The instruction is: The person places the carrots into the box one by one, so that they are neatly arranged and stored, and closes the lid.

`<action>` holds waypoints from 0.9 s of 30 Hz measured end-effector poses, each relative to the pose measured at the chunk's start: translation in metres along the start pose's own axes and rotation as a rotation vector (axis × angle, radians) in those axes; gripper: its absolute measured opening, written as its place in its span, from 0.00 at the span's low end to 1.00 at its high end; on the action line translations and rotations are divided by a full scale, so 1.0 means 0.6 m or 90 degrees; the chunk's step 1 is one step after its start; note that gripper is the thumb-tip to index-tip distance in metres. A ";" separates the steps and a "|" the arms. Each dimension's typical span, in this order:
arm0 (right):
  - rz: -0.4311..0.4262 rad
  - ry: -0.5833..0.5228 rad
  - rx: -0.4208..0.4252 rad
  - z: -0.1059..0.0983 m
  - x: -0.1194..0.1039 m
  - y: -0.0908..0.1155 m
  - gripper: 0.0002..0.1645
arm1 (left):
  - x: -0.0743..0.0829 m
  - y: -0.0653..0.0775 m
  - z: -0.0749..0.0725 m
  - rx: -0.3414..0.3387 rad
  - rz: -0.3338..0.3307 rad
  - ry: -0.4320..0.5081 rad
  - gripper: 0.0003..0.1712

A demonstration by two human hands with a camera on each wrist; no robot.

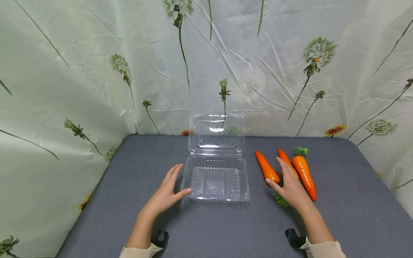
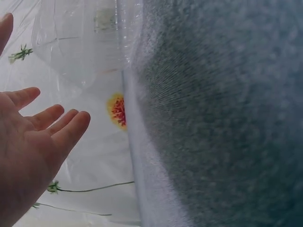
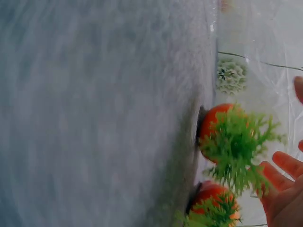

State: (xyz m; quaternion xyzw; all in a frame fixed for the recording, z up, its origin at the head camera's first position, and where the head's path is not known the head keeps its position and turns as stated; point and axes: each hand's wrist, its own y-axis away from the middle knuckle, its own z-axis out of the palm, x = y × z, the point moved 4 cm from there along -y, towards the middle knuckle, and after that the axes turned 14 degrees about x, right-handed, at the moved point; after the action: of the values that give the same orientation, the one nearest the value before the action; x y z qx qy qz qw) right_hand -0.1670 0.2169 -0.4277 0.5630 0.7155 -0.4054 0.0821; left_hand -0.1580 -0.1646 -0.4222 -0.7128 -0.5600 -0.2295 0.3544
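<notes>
A clear plastic clamshell box (image 1: 215, 179) lies on the grey table with its lid (image 1: 216, 134) raised at the back. My left hand (image 1: 165, 195) hovers at the box's left side, fingers extended and thumb overlapping the front left corner. To the right lie three orange carrots. My right hand (image 1: 293, 189) is over them with fingers spread, holding nothing. Its thumb overlaps the thick end of the left carrot (image 1: 266, 167). The middle carrot (image 1: 285, 156) is partly hidden by that hand. The right carrot (image 1: 304, 175) points its leafy top (image 1: 300, 151) away from me.
Behind the grey table (image 1: 106, 200) hangs a pale curtain (image 1: 155, 46) printed with green plants, close to the raised lid. Green carrot leaves (image 3: 236, 146) stand near the right hand's fingers in the right wrist view. Dark straps (image 1: 160, 239) sit at the wrists.
</notes>
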 end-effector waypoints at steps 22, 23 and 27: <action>0.109 -0.018 -0.016 0.029 0.024 0.015 0.45 | -0.033 0.008 0.038 -0.036 -0.092 0.267 0.43; 0.112 -0.016 -0.016 0.030 0.024 0.015 0.44 | -0.034 0.008 0.038 -0.038 -0.114 0.283 0.44; 0.118 -0.006 -0.013 0.034 0.023 0.014 0.42 | -0.034 0.007 0.040 -0.042 -0.132 0.320 0.43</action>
State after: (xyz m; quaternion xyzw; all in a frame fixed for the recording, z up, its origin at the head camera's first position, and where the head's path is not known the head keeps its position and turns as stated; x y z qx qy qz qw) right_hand -0.1715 0.2137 -0.4531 0.6237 0.6643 -0.3915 0.1284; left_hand -0.1610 -0.1598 -0.4532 -0.5836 -0.5165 -0.4523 0.4337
